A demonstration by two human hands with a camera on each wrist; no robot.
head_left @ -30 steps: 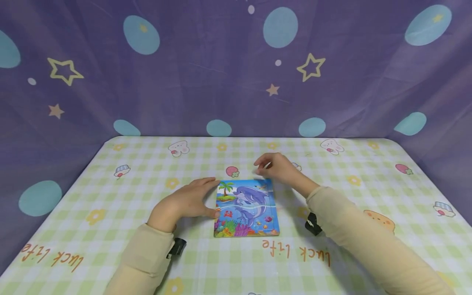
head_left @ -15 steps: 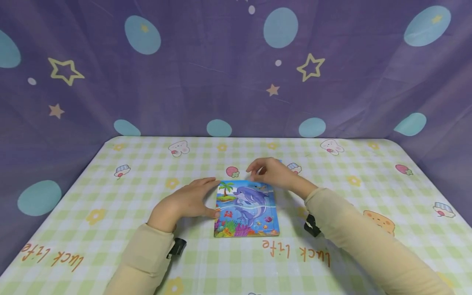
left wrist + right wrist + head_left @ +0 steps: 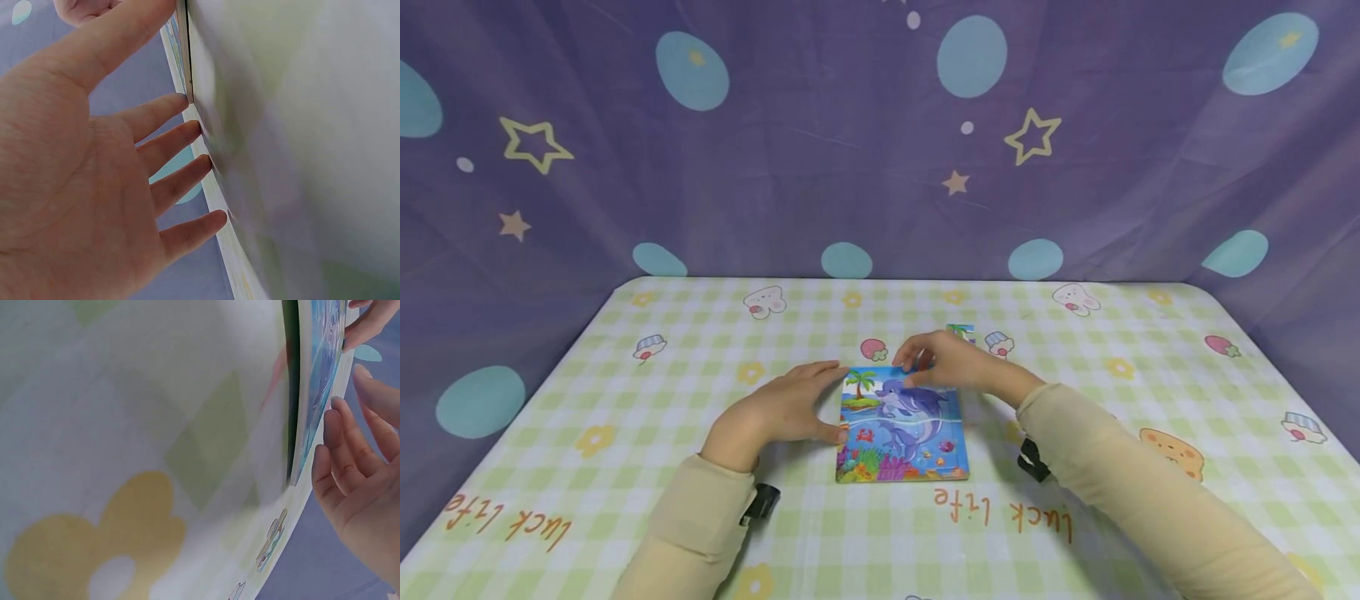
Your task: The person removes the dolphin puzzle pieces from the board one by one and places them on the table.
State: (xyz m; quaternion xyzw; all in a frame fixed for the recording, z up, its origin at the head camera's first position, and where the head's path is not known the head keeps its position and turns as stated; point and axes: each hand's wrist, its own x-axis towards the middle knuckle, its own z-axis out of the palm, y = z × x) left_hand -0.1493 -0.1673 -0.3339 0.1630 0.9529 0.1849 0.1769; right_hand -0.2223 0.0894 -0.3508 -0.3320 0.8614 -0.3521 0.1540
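Observation:
A square dolphin jigsaw puzzle (image 3: pixel 898 433), with a palm tree and coral in its picture, lies flat on the table. My left hand (image 3: pixel 782 407) rests at its left side, fingers extended, with the thumb against the edge and the index fingertip at the far left corner. In the left wrist view the puzzle's edge (image 3: pixel 183 56) meets the thumb, and the other fingers are spread. My right hand (image 3: pixel 951 360) is over the puzzle's far edge, fingers loosely bent. No piece shows between those fingers (image 3: pixel 334 431) in the right wrist view.
Behind the right hand a small picture card (image 3: pixel 961 330) with a palm tree lies partly hidden on the table. A checked tablecloth (image 3: pixel 1120 333) covers the table, and a purple curtain (image 3: pixel 865 150) hangs beyond its far edge.
My right hand has come left and nearer, from past the far right corner to over the puzzle's far edge. The small card has come into view behind it. The left hand stays put.

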